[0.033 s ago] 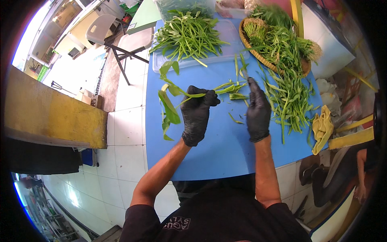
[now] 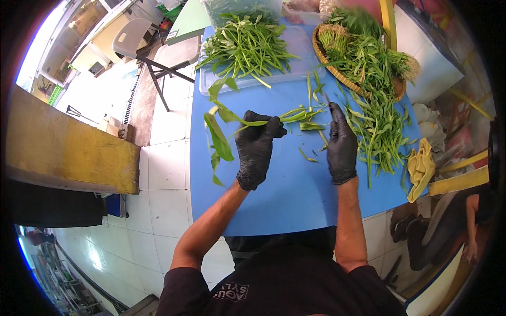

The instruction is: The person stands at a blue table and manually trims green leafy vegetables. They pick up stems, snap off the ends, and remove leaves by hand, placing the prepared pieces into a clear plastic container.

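My left hand [image 2: 256, 149], in a black glove, is closed round a stem of water spinach [image 2: 218, 138]. Its broad leaves hang out to the left and its stem end points right. My right hand [image 2: 342, 150], gloved too, is closed on a small knife [image 2: 326, 97]; only a thin strip of blade shows past the fingertips, and the handle is hidden. Between the hands, cut stem pieces [image 2: 311, 126] and small green scraps lie on the blue tabletop [image 2: 284, 200]. Loose water spinach [image 2: 377, 134] is heaped right of my right hand.
Cut greens [image 2: 245, 45] are piled on a clear plastic lid [image 2: 298, 47] at the far left. A wicker tray [image 2: 320, 51] with root-ended bundles stands far right. A yellow cloth [image 2: 420, 168] hangs at the right edge. Past the table are a folding chair [image 2: 132, 39] and another person's arm [image 2: 472, 226].
My right hand with the knife has shifted a little to the right, away from the stem. The left hand has barely moved; the hanging leaves have swung slightly.
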`<state>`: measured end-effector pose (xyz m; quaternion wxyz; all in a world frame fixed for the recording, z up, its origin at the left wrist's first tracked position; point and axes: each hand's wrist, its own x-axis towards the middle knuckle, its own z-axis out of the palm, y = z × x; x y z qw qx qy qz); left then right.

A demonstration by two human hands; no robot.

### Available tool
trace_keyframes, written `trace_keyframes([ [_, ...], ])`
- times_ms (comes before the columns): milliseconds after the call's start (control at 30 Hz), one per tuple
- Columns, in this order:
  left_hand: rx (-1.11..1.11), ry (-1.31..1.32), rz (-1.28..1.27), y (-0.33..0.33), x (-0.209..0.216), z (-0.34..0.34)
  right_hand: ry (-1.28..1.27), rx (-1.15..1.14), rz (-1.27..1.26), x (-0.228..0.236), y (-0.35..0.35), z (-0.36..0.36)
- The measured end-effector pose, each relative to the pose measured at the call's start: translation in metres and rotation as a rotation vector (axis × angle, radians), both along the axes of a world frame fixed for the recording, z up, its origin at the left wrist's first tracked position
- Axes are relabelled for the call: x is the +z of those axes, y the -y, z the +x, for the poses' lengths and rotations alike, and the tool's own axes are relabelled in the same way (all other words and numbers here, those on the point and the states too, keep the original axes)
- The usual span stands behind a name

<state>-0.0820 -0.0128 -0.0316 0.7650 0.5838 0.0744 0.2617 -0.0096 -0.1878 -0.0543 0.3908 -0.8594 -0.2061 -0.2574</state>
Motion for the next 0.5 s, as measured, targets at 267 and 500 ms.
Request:
trace_keyframes([
  [267,-0.281,-0.109,-0.149,-0.022,0.000,0.007,-1.044,0.627,0.593,0.053,0.002,-0.036],
  [500,-0.449,-0.067,-0.339,-0.037,-0.008,0.010,-1.257,0.783,0.706,0.044,-0.015,-0.055],
])
